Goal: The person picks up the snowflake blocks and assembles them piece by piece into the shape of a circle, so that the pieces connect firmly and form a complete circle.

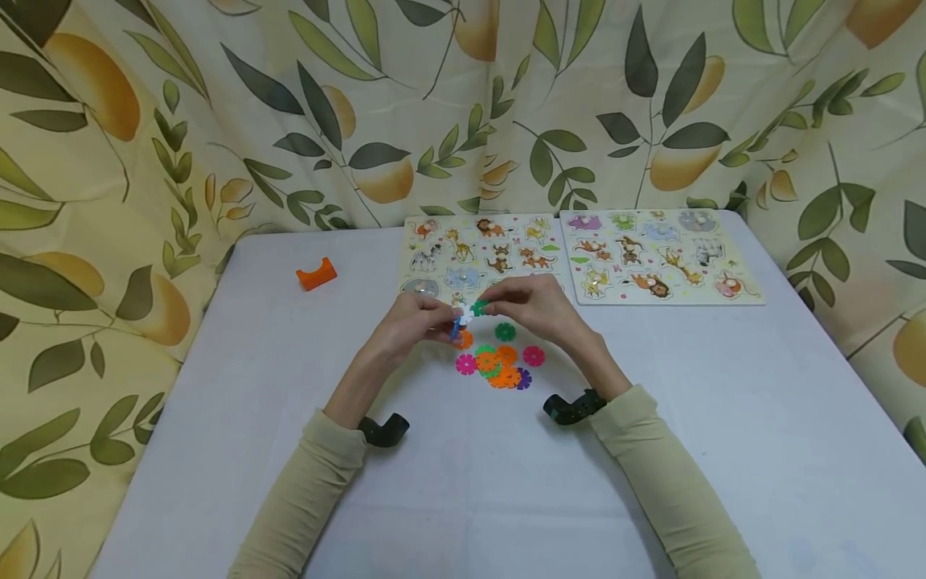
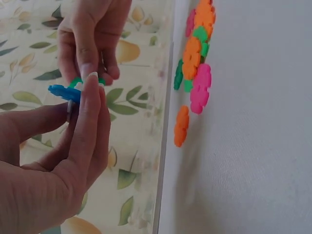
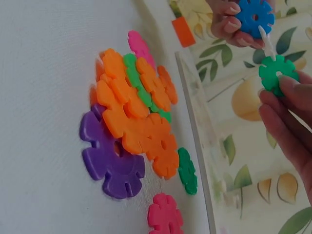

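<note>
In front of the puzzle boards both hands meet above the table. My left hand (image 1: 412,323) pinches a blue notched flower disc (image 3: 247,22) between thumb and fingers. A white disc (image 3: 267,45), seen nearly edge-on, joins the blue one at its rim. My right hand (image 1: 538,307) pinches a green flower disc (image 3: 269,68) by its edge, and its notched rim meets the far end of the white disc. Below the hands lies a loose pile of similar discs: several orange discs (image 3: 163,148), a purple disc (image 3: 95,163), pink discs (image 1: 534,356) and green discs (image 1: 505,331).
Two animal puzzle boards (image 1: 567,265) lie side by side at the table's back edge. An orange curved block (image 1: 318,277) rests at the back left of the white-covered table (image 1: 463,482). A leaf-patterned curtain (image 1: 463,112) hangs behind.
</note>
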Motion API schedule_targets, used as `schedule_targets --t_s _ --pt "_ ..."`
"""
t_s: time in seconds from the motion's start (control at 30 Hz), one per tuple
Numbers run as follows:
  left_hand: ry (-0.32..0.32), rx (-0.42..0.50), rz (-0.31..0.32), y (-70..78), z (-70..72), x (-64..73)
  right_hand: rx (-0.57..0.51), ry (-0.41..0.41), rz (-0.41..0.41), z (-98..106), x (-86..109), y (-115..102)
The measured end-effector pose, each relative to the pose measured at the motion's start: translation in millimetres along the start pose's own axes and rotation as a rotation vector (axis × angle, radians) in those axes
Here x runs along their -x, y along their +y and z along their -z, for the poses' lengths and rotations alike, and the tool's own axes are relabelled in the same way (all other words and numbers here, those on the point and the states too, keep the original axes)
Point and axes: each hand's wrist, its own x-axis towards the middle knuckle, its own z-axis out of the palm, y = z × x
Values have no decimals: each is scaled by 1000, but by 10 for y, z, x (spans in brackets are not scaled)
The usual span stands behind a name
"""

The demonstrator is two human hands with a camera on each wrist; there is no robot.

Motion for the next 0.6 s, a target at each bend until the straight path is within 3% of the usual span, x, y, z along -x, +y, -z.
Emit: schedule_targets --t_s 0.3,0.6 --pt "10 -14 30 -9 -54 16 74 27 160 -23 -6 -41" --pt "-36 1 58 -9 -88 -11 26 8 163 14 -5 -77"
